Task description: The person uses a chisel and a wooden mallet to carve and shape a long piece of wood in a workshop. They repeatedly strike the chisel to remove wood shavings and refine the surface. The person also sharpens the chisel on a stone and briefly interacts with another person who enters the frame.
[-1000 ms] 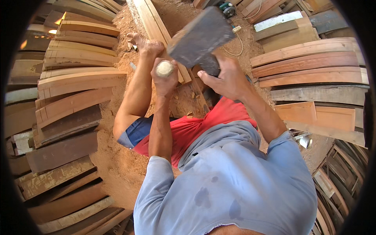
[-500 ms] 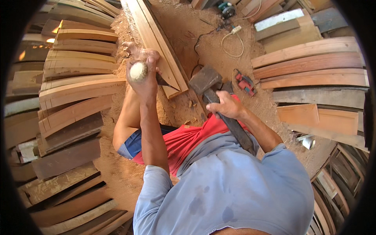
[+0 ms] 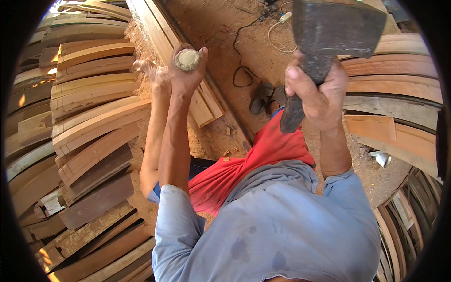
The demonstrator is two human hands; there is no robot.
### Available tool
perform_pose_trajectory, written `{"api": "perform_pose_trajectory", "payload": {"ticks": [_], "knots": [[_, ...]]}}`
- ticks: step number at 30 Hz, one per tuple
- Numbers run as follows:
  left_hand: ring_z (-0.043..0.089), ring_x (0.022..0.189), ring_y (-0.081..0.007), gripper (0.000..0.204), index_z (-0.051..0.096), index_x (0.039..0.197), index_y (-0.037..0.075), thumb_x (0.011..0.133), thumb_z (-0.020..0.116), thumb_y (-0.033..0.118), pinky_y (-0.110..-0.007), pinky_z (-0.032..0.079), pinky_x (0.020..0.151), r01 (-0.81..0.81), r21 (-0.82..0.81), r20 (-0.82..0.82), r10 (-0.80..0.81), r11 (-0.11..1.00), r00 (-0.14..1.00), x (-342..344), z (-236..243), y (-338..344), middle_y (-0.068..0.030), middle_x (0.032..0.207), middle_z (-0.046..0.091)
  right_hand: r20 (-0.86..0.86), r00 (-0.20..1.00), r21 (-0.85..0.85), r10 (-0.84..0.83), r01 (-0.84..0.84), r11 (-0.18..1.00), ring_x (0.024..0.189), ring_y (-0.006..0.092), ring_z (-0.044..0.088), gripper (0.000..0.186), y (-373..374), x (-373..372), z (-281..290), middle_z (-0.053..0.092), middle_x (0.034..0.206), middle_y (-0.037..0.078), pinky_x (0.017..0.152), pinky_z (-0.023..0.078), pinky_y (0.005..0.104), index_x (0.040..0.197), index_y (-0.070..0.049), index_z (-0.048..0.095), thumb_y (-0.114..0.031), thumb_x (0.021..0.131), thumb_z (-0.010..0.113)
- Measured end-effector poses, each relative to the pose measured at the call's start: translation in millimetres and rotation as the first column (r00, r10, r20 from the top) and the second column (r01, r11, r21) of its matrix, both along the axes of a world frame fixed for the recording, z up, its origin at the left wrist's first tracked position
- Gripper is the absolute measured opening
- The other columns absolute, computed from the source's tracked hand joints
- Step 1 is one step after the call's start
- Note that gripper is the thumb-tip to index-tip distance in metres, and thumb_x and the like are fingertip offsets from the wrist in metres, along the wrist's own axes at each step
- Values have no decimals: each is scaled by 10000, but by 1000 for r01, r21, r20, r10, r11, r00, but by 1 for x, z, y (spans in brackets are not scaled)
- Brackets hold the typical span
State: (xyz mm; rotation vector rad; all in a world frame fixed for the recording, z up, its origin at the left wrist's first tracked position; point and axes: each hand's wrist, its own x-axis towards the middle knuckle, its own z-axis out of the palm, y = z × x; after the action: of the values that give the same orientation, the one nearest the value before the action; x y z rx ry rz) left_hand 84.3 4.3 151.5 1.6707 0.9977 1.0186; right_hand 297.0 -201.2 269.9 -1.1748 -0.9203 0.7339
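Note:
My left hand [image 3: 189, 82] is wrapped round an upright chisel, of which the round, pale, frayed handle end [image 3: 186, 59] shows on top. Its blade is hidden under the hand. Below and beyond lies a long pale wooden board [image 3: 159, 30] with grooves along it. On the right, my right hand [image 3: 319, 96] grips the handle of a mallet [image 3: 338, 30] with a dark, blocky head. The mallet is raised close to the camera, its head pointing away and its handle end hanging toward my lap. My bare left foot [image 3: 154, 73] rests beside the board.
Stacked wood pieces [image 3: 96, 105] line the left side, and more boards [image 3: 394, 87] are piled at the right. A white power strip [image 3: 285, 17] and dark cable lie on the sawdust floor. Dark sandals [image 3: 260, 98] sit beyond the red cloth [image 3: 277, 145] over my lap.
My right hand has lifted the mallet up and to the right, much nearer the camera. The left hand with the chisel has shifted slightly right and away from me.

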Motion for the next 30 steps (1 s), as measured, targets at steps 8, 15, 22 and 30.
{"api": "perform_pose_trajectory", "payload": {"ticks": [8, 15, 22, 30], "knots": [[565, 779, -80, 258, 582, 980, 59, 903, 780, 206, -249, 485, 691, 55, 132, -194, -29, 990, 981, 0, 13, 12, -4, 828, 601, -63, 996, 90, -68, 73, 993, 595, 78, 575, 232, 14, 1, 1, 631, 746, 35, 558, 483, 237, 1074, 18, 591, -70, 918, 736], [567, 786, -68, 234, 584, 954, 54, 862, 796, 88, -227, 480, 685, 55, 102, 2, -55, 993, 998, 6, 7, 23, 18, 820, 586, -35, 993, 92, -114, 117, 989, 579, 95, 573, 226, 19, -5, 5, 619, 730, 43, 540, 471, 246, 1054, 19, 595, -69, 909, 744], [559, 774, -57, 211, 591, 940, 51, 856, 784, 61, -225, 477, 665, 84, 337, -276, 14, 938, 961, 7, 37, 17, 19, 802, 597, -32, 996, 86, -86, 89, 992, 598, 115, 575, 223, 22, -4, 5, 624, 752, 66, 567, 481, 279, 1089, 15, 595, -64, 923, 722], [581, 768, -70, 198, 607, 952, 70, 847, 775, 70, -236, 496, 678, 110, 95, -61, -105, 989, 993, 7, 6, 38, 18, 806, 610, -18, 991, 83, -134, 135, 987, 597, 94, 588, 220, 35, -9, 8, 616, 709, 30, 555, 473, 243, 1028, -13, 601, -117, 913, 757]]}}
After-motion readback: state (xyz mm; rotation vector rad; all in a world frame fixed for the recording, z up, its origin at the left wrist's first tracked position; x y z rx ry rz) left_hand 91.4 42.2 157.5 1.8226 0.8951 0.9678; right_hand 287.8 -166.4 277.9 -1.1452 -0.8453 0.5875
